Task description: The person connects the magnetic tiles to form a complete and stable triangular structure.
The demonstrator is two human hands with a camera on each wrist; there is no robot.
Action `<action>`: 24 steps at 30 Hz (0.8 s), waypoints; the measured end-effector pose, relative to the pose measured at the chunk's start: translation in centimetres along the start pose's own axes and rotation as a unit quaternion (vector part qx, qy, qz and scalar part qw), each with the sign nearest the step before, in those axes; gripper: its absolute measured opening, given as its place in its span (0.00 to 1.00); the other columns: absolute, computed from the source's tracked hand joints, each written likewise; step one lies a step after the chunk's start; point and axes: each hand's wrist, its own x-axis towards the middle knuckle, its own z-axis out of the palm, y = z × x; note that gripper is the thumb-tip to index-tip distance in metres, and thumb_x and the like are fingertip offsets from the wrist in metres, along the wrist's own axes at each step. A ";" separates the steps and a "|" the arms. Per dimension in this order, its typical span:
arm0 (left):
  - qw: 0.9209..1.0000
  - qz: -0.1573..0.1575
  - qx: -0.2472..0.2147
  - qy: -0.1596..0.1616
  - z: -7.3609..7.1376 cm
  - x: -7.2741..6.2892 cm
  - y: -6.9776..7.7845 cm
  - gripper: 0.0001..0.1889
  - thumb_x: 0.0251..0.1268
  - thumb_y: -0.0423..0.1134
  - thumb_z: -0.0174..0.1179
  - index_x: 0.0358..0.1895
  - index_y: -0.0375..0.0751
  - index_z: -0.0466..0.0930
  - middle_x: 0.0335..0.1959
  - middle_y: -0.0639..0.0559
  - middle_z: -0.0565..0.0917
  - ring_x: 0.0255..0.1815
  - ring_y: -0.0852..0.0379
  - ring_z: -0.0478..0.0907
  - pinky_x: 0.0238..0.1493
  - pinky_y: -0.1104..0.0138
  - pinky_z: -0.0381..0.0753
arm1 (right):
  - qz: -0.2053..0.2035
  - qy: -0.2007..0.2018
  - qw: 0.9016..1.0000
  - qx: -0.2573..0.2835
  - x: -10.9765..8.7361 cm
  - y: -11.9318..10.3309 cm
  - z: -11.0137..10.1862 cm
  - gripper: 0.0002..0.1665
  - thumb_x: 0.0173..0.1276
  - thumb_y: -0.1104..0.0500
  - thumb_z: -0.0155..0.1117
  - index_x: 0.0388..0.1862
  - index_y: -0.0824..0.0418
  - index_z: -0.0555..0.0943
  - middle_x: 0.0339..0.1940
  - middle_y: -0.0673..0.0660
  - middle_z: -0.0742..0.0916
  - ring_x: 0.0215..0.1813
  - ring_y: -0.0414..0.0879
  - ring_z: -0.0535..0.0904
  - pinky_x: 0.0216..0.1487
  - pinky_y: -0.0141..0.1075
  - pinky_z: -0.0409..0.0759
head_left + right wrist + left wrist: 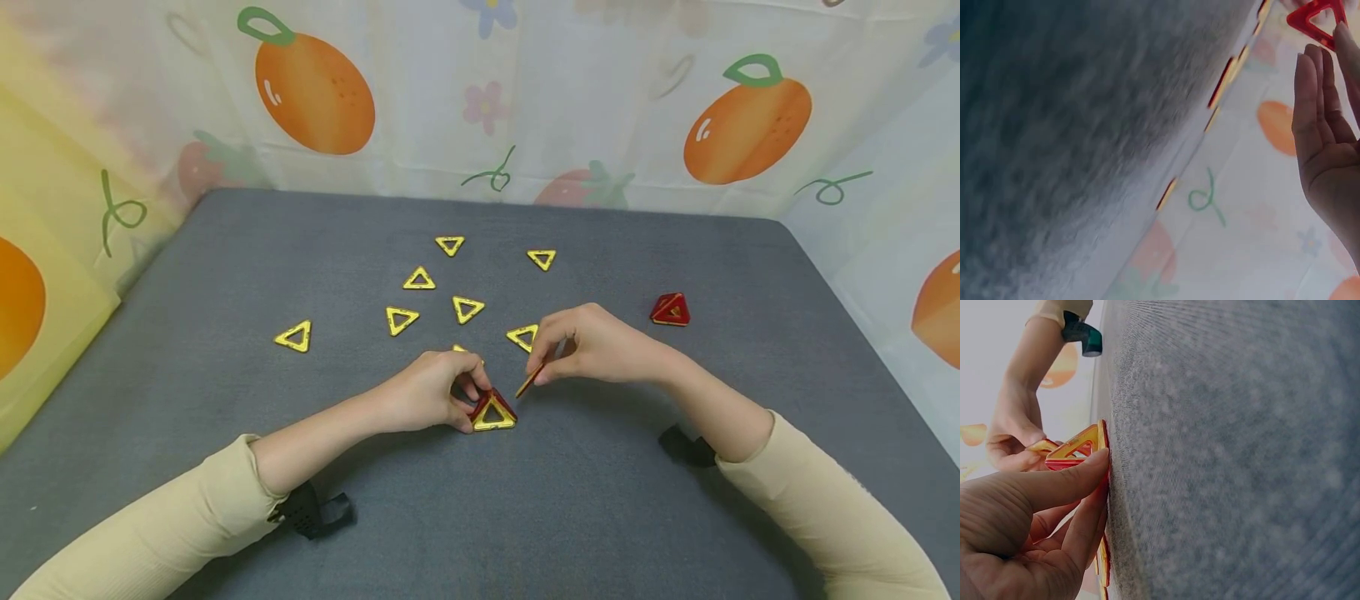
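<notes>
Head view: one small, closed red-and-gold pyramid of glossy triangles (670, 309); one part-built cluster of hollow red-and-gold triangles (494, 423).
Pyramid, judged complete, stood apart at the right of the dark grey tabletop (600, 517). Cluster, judged short of at least one face, sat on the tabletop in front of the person, gold front face leaning; left hand (429, 390) pinched it between thumb and fingers. Right hand (581, 343) held a single thin red-and-gold tile (528, 382) in its fingertips, just beside the cluster, seemingly not yet joined. Unused stock: eight flat, hollow gold triangular tiles (419, 287) beyond the hands, one largely hidden behind the left hand. Cluster's rear faces could not be told.
</notes>
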 end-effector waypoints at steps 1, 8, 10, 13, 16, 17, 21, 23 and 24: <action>1.000 0.000 -0.002 -0.001 0.0 0.0 0.0 0.20 0.42 0.27 0.77 0.41 0.40 0.81 0.40 0.47 0.82 0.40 0.60 0.81 0.37 0.74 0.82 | -0.002 -0.003 1.000 0.001 0.0 -0.2 0.2 0.06 0.60 0.56 0.74 0.35 0.43 0.88 0.36 0.43 0.87 0.41 0.34 0.83 0.44 0.35 0.86; 1.000 0.009 -0.007 0.003 0.0 0.0 -0.1 0.20 0.42 0.26 0.77 0.41 0.40 0.81 0.40 0.47 0.83 0.39 0.61 0.81 0.36 0.74 0.83 | -0.027 -0.018 0.999 0.005 0.2 -1.8 1.5 0.07 0.63 0.57 0.71 0.39 0.46 0.87 0.37 0.43 0.88 0.40 0.33 0.83 0.45 0.32 0.85; 1.000 0.011 -0.008 0.005 0.1 0.0 -0.1 0.21 0.42 0.25 0.77 0.41 0.39 0.81 0.41 0.47 0.82 0.39 0.61 0.81 0.36 0.75 0.83 | -0.036 -0.018 0.999 0.005 0.2 -2.2 1.8 0.06 0.63 0.58 0.72 0.38 0.47 0.87 0.35 0.43 0.89 0.38 0.32 0.83 0.43 0.31 0.85; 1.000 0.011 -0.008 0.006 0.1 0.0 0.0 0.21 0.41 0.24 0.77 0.41 0.39 0.81 0.41 0.46 0.82 0.39 0.61 0.81 0.35 0.75 0.83 | -0.045 -0.014 0.999 0.003 0.3 -2.7 2.2 0.05 0.63 0.58 0.72 0.37 0.47 0.86 0.33 0.43 0.88 0.36 0.31 0.83 0.41 0.30 0.85; 1.000 0.011 -0.007 0.006 0.1 -0.1 0.0 0.21 0.41 0.24 0.77 0.41 0.39 0.81 0.41 0.46 0.82 0.39 0.61 0.81 0.35 0.75 0.83 | -0.049 -0.009 0.999 0.002 0.3 -2.8 2.4 0.04 0.63 0.58 0.72 0.35 0.48 0.85 0.32 0.43 0.88 0.35 0.31 0.83 0.41 0.30 0.85; 1.000 0.012 -0.006 0.007 0.1 -0.1 0.0 0.21 0.41 0.24 0.77 0.41 0.39 0.81 0.41 0.46 0.82 0.39 0.61 0.81 0.35 0.75 0.83 | -0.051 -0.008 0.999 0.000 0.3 -2.9 2.4 0.04 0.64 0.58 0.72 0.35 0.48 0.85 0.32 0.43 0.88 0.35 0.31 0.83 0.41 0.30 0.85; 1.000 0.018 -0.001 0.009 0.1 -0.1 0.0 0.21 0.41 0.24 0.77 0.41 0.39 0.81 0.41 0.46 0.82 0.39 0.61 0.82 0.36 0.75 0.83 | -0.053 -0.010 0.999 -0.002 0.5 -2.8 2.6 0.04 0.64 0.58 0.72 0.36 0.49 0.85 0.32 0.44 0.88 0.35 0.31 0.82 0.40 0.30 0.84; 1.000 0.020 0.002 0.010 0.1 -0.1 -0.1 0.21 0.41 0.25 0.77 0.41 0.40 0.81 0.41 0.47 0.82 0.39 0.61 0.82 0.36 0.75 0.82 | -0.056 -0.014 0.998 -0.001 0.6 -2.8 2.8 0.04 0.64 0.58 0.72 0.36 0.49 0.86 0.32 0.44 0.88 0.35 0.31 0.82 0.40 0.30 0.84; 1.000 0.021 0.003 0.010 0.1 -0.1 -0.1 0.21 0.41 0.25 0.77 0.41 0.40 0.81 0.41 0.47 0.82 0.39 0.61 0.82 0.36 0.76 0.82 | -0.057 -0.016 0.998 -0.001 0.6 -2.8 2.9 0.04 0.64 0.57 0.72 0.36 0.50 0.86 0.32 0.44 0.88 0.35 0.31 0.82 0.39 0.29 0.84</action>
